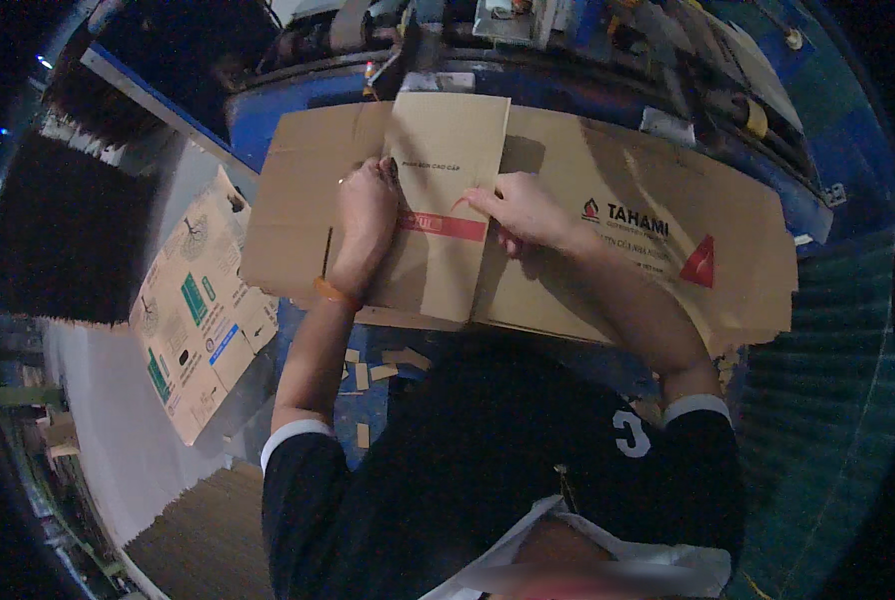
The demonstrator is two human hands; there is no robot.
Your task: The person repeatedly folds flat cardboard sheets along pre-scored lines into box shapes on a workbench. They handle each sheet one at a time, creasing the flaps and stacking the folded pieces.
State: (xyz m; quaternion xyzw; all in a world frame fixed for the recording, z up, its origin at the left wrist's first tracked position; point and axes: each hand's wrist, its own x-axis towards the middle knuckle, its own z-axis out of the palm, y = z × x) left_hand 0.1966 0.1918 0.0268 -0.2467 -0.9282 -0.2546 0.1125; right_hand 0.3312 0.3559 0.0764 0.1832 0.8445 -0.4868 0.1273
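A brown cardboard sheet [648, 165], printed in black and red, lies wide in front of me. A lighter panel [452, 130] with a red band stands out across its middle, apparently folded over. My left hand [370, 205], wearing an orange wristband [337, 293], is curled at this panel's left edge, with its fingertips partly hidden. At the right edge my right hand [520, 212] pinches the panel, thumb on top and the other fingers curled by the edge. The plain left part of the cardboard [303, 170] reaches past my left hand.
Beyond the cardboard runs a blue machine [298, 130] with metal fittings. Printed cardboard [203, 310] with green and blue marks lies at left, above a stack of corrugated cardboard [203, 530]. Small cardboard scraps [383, 371] litter the blue surface near me.
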